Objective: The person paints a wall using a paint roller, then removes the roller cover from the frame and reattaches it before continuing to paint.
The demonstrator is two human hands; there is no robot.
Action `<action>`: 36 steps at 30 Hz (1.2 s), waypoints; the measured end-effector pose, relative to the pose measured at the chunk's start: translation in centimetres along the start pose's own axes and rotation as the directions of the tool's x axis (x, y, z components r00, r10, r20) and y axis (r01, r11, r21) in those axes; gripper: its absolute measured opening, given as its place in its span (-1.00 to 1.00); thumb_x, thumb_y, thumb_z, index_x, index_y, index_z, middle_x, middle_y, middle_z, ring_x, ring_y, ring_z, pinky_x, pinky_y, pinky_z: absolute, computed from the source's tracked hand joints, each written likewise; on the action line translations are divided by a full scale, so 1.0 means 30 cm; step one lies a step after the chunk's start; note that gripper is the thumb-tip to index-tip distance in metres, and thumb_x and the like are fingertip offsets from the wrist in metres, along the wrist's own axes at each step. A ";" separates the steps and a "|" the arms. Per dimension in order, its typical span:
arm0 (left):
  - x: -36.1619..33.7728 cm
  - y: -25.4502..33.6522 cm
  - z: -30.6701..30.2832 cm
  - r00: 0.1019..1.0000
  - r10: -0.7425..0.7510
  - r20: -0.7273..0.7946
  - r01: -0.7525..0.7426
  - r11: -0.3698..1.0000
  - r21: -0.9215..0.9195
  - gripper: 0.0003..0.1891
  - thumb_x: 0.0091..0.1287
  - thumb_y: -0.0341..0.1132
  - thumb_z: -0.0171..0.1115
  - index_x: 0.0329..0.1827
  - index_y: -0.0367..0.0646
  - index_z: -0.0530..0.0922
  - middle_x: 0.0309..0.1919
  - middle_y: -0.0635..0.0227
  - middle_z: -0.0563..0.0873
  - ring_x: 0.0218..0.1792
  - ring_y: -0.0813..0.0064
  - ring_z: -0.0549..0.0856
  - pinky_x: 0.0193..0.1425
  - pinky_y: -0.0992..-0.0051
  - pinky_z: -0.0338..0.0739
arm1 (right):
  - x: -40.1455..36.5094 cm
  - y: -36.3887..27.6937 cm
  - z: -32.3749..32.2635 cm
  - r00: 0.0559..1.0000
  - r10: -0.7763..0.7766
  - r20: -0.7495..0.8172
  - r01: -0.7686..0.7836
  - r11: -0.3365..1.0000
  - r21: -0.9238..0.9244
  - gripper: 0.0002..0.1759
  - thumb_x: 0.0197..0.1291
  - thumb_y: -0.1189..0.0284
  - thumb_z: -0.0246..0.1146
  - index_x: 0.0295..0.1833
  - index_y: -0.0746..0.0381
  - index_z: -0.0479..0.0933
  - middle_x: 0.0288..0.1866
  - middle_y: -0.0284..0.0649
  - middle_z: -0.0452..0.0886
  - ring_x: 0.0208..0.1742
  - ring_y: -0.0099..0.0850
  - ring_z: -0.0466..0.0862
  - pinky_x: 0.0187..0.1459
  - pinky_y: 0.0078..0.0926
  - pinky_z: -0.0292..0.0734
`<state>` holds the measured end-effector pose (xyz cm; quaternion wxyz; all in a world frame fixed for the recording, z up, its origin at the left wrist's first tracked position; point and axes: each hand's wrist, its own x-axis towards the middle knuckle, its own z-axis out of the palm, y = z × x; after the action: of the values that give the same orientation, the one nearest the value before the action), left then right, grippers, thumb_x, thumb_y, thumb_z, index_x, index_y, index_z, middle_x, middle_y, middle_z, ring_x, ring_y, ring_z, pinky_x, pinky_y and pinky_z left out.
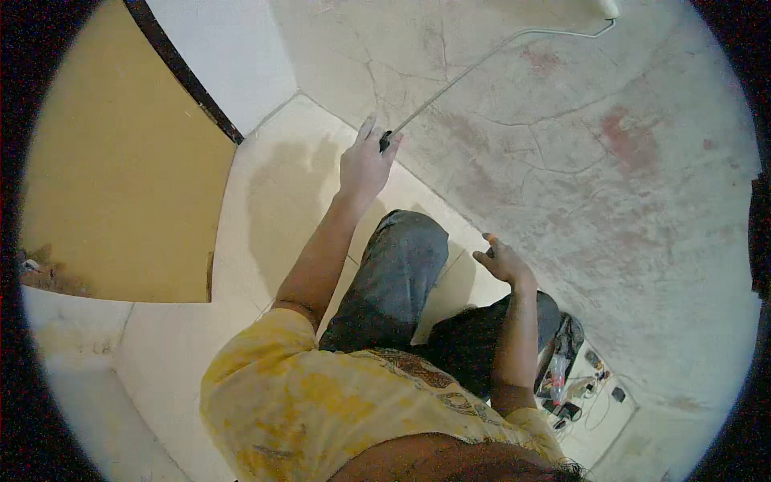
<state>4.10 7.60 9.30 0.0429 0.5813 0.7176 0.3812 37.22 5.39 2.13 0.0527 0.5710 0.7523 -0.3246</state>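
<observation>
My left hand (365,165) is raised and shut on the dark handle (385,141) of a paint roller. Its thin metal rod (482,60) runs up and to the right to the roller head (608,8), which is cut off at the top edge against a cracked, stained plaster wall (602,177). My right hand (504,261) hovers lower, beside my raised knee in dark trousers (397,273); its fingers are loosely apart with nothing clearly in them. I wear a yellow shirt (321,394).
A mustard-coloured door (120,185) with a dark frame (185,72) stands at the left. Cream floor tiles (265,209) lie below. Cables, a bottle and small items (574,381) sit on the floor at the lower right. Debris (40,273) lies by the door's lower edge.
</observation>
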 end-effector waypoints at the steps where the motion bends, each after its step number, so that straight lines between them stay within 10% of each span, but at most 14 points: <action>1: 0.007 0.008 0.008 0.999 0.022 -0.028 -0.022 1.000 -0.005 -0.55 0.43 0.04 0.07 -0.12 -0.25 0.58 0.37 0.05 0.40 -0.08 0.00 0.69 0.01 0.16 0.58 | -0.005 -0.002 -0.004 1.000 0.008 0.005 -0.008 1.000 0.021 -0.25 0.29 0.05 0.22 0.44 0.21 0.22 0.03 0.10 0.65 0.09 -0.07 0.64 0.12 -0.20 0.50; 14: -0.240 -0.298 0.086 0.993 -0.112 -0.036 0.115 0.987 0.113 -0.58 0.41 0.04 0.09 -0.23 -0.21 0.60 0.27 0.07 0.52 -0.16 -0.02 0.71 -0.10 0.16 0.61 | -0.026 -0.009 -0.018 1.000 -0.001 -0.007 0.002 0.996 0.090 -0.24 0.26 0.06 0.26 0.42 0.29 0.26 0.00 0.14 0.65 0.09 -0.03 0.64 0.11 -0.16 0.52; 26: -0.004 -0.040 0.032 1.000 0.007 -0.010 -0.007 1.000 -0.009 -0.59 0.41 -0.01 0.12 -0.17 -0.25 0.65 0.35 0.04 0.43 -0.05 0.07 0.69 0.03 0.22 0.55 | -0.033 -0.027 -0.018 0.999 0.051 -0.018 -0.050 0.998 0.035 -0.28 0.28 0.03 0.23 0.42 0.19 0.28 -0.01 0.08 0.67 0.07 -0.07 0.65 0.08 -0.21 0.52; 36: -0.282 -0.365 0.073 0.986 -0.168 -0.018 0.169 0.974 0.148 -0.59 0.41 0.03 0.08 -0.23 -0.20 0.61 0.34 -0.01 0.44 -0.16 -0.02 0.72 -0.09 0.15 0.62 | -0.012 -0.029 -0.022 1.000 -0.003 0.006 0.003 1.000 0.016 -0.24 0.25 0.10 0.27 0.43 0.29 0.24 0.06 0.17 0.62 0.13 -0.01 0.62 0.17 -0.17 0.49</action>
<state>-0.85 0.99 -2.00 0.0293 0.5189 0.7909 0.3231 36.76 5.34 3.17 0.0497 0.5691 0.7504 -0.3324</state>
